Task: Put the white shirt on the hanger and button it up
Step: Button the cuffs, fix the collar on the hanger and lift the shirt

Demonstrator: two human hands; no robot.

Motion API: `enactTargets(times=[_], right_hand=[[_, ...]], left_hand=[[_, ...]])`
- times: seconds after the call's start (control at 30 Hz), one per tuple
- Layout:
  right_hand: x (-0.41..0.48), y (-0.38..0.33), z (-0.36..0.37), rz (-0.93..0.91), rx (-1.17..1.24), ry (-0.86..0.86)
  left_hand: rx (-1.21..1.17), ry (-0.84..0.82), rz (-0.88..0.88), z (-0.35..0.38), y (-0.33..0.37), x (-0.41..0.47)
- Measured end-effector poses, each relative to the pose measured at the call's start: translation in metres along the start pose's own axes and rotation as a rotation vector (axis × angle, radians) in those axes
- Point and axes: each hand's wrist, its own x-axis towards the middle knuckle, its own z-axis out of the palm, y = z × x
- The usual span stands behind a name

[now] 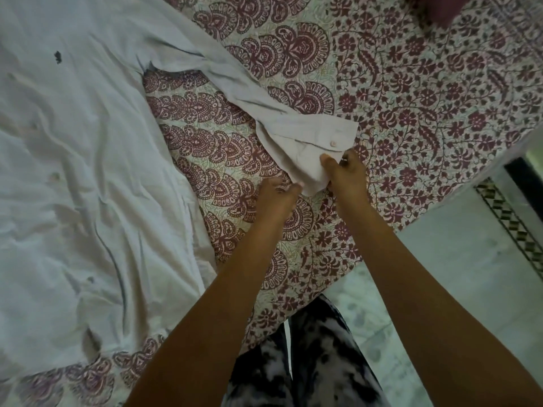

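- The white shirt lies spread and creased on the left part of the bed. It has a small dark mark near the top of the cloth.
- One sleeve runs out from the shirt's body to the right across the bed, ending in a cuff with a small pale button.
- The right hand pinches the near right corner of the cuff, with the thumb on top of the cloth and the fingers curled under.
- The left hand has its fingers curled in, with the fingertips against the lower edge of the cuff. Whether it actually grips the cloth cannot be told.
- The bed is covered by a sheet printed in dark red on cream, with big fan-like shapes in the middle and flowers and vines to the right.
- Beyond the bed's near right edge is a pale stone floor with a dark patterned border strip.
- The person's black-and-white mottled trousers show just beside the bed.
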Motion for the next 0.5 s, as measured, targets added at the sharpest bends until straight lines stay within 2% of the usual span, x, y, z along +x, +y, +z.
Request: enactTargets(times=[0.1, 0.2, 0.3, 0.37, 0.43, 0.5], right_hand=[[0.004, 0.005, -0.003, -0.052, -0.128, 0.066], [0.002, 0.004, -0.003, -0.182, -0.297, 0.087], [0.000, 0.001, -0.005, -0.279, -0.554, 0.120], [0.002, -0.001, -0.005, -0.246, -0.660, 0.134], [0.003, -0.004, -0.004, -0.201, -0.658, 0.137], [0.004, -0.005, 0.000, -0.190, -0.544, 0.120]], left_hand=[[-0.084, 0.049, 0.016, 0.016, -0.001, 0.003], [-0.156, 0.024, 0.018, 0.027, 0.009, 0.004], [-0.094, 0.095, 0.087, 0.028, 0.012, 0.012], [-0.008, 0.172, 0.186, 0.021, 0.011, 0.014], [0.014, 0.262, 0.281, 0.009, 0.007, 0.011], [-0.018, 0.345, 0.390, -0.004, 0.002, 0.006]])
